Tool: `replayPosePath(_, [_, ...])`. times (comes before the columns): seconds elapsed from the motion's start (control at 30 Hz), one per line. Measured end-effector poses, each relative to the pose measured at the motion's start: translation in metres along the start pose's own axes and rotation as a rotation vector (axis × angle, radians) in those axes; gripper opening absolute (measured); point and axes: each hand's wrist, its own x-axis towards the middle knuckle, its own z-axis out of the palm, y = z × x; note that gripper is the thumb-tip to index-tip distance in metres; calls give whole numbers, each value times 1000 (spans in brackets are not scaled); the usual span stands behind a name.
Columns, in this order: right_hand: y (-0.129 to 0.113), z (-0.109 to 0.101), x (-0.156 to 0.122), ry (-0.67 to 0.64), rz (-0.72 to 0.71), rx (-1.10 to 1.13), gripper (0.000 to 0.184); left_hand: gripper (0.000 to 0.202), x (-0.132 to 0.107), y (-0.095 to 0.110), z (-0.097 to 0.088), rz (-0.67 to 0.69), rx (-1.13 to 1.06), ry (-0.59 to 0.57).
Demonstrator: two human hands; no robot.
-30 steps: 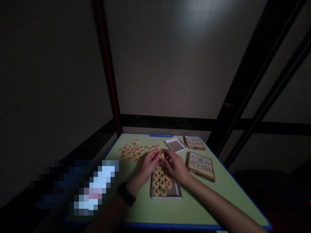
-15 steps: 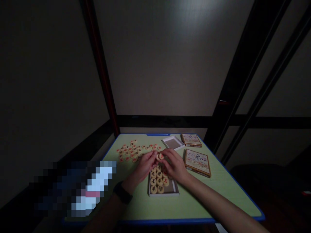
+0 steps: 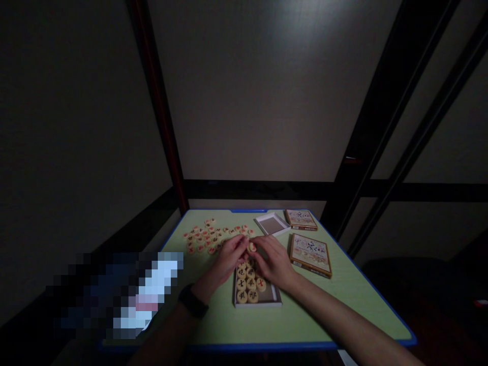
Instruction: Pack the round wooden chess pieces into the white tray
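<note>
Above the far part of an open box tray (image 3: 274,304), my two hands meet around a round Chinese chess piece (image 3: 251,247) with a red character. My right hand (image 3: 272,259) grips it between thumb and fingers, tilted. Closed in a pinch, my left hand (image 3: 231,255) has its fingertips at the piece's left edge. Rows of wooden pieces with black characters fill the tray's left side, and a red-marked piece (image 3: 261,284) lies beside them. My hands hide the tray's far end.
Loose chess pieces (image 3: 206,239) spread over the green table (image 3: 305,320) at the back left. An open box part (image 3: 272,223) lies at the back. Two printed boxes, a near one (image 3: 310,254) and a far one (image 3: 301,219), lie right. A blurred-out patch covers the left edge.
The piece between my hands has tilted, its red face turning more to the right. My fingers have closed in slightly around it. The tray and boxes stay put.
</note>
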Motion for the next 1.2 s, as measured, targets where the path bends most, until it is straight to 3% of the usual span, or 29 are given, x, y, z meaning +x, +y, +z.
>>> replayPosePath(0.3, [0,0,0,85,-39,-10,30,46,-2,3,-3,-27,-115,-75])
replayPosePath(0.63, [-4,0,1,110,-56,38,23,38,-4,6,-2,-20,-205,-120])
replayPosePath(0.87, [-8,-2,1,217,18,30,20,38,-3,5,-3,-27,-206,-107])
replayPosePath(1.2, [-6,1,0,130,-45,15,20,39,-4,5,-4,-14,-184,-134])
